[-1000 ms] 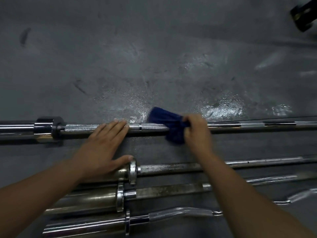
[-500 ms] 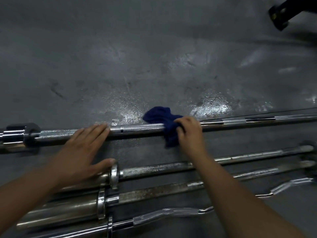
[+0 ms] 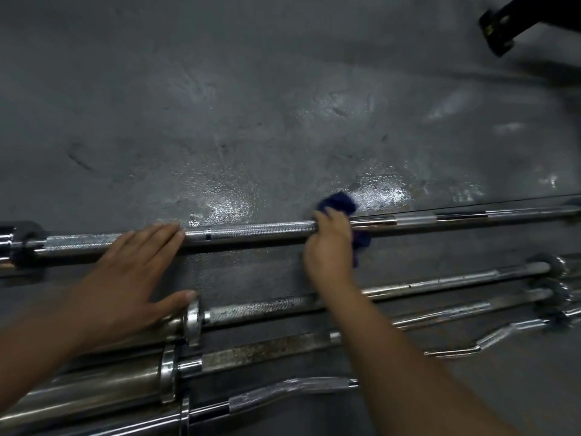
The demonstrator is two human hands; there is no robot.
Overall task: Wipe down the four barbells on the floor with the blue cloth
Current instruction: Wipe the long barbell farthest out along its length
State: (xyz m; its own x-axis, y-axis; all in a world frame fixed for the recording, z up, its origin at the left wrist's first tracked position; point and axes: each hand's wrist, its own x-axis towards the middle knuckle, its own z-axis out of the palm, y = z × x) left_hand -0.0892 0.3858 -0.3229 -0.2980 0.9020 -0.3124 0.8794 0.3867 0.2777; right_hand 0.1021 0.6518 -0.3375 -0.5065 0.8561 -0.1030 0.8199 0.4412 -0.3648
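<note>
Three lower barbells (image 3: 267,306) are judged not yet wiped; the top barbell (image 3: 251,229) is in progress, blue cloth (image 3: 338,201) gripped on its mid-shaft, right of centre, by the right hand (image 3: 330,247). It is steadied by the flat left hand (image 3: 132,272).

Four barbells (image 3: 257,231) lie side by side on the floor (image 3: 283,105) (cloth (image 3: 338,202) on the farthest).

blue cloth (image 3: 337,203) mostly hidden, top barbell (image 3: 251,229) ends cropped
</note>
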